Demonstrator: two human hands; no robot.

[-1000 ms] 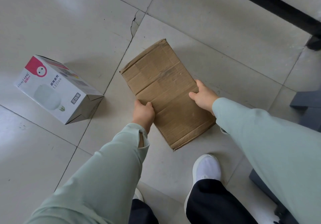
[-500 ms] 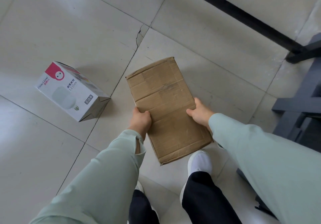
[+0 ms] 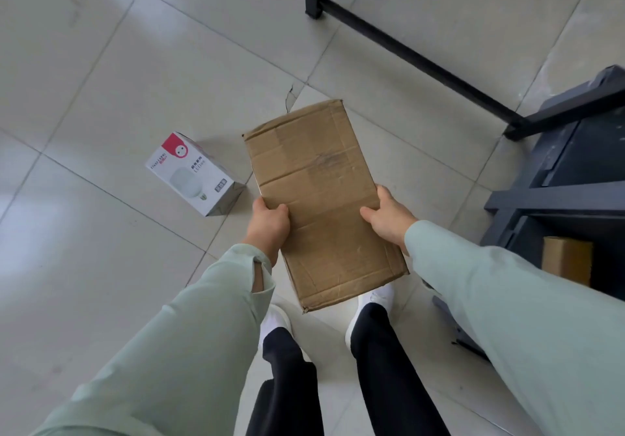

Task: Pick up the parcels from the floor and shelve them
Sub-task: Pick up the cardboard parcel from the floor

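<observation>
The brown cardboard parcel point(image 3: 321, 198) was clear of the floor point(image 3: 101, 63), held flat in front of me above my shoes, its long side running away from me. It was a shallow carton, creased, with scuffed tape seams. I judged it light, and stiff enough across the face but soft at its dented corners. My left hand point(image 3: 269, 222) gripped the left long edge and my right hand point(image 3: 389, 219) the right one, both nearer the near end, thumbs on top and fingers point(image 3: 384, 193) wrapped round the edges. That side hold suited it, as the bare card looked dry, not slippery. To the left, a white bulb box point(image 3: 194, 173) lay on the tiles. The dark shelf point(image 3: 575, 165) stood to the right, with another brown box point(image 3: 566, 261) on a low level.
</observation>
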